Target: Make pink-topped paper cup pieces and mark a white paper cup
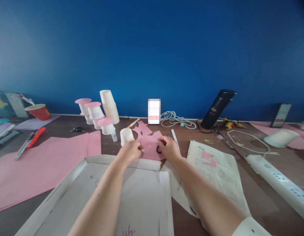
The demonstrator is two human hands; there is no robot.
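At the far left a red cup (39,111) is lying beside a red-handled knife (31,138), and a large pink sheet (41,164) is spreading across the table (260,196) next to them. Behind it, several white cups capped with pink discs (95,113) are standing close to a leaning stack of plain cups (110,106). A single white cup (126,136) is sitting upside down just beyond your left hand (130,151).

That hand is curling shut, its fingertips pinching the left edge of the cut pink paper (149,144), which is lying flat on the table just past the far rim of the white cardboard tray (75,183). Your right hand (169,147) is pressing down on the right side of the same paper, fingers folded over what seems to be a small dark ring (158,149); the view is too small to be sure, and you cannot tell whether it is gripped or only touched. A white pen (174,137) is lying just beside that hand.

Further right, a printed page with pink triangles (216,164) is resting near a black flask (218,108), and a white power strip (277,183) is running toward the edge.
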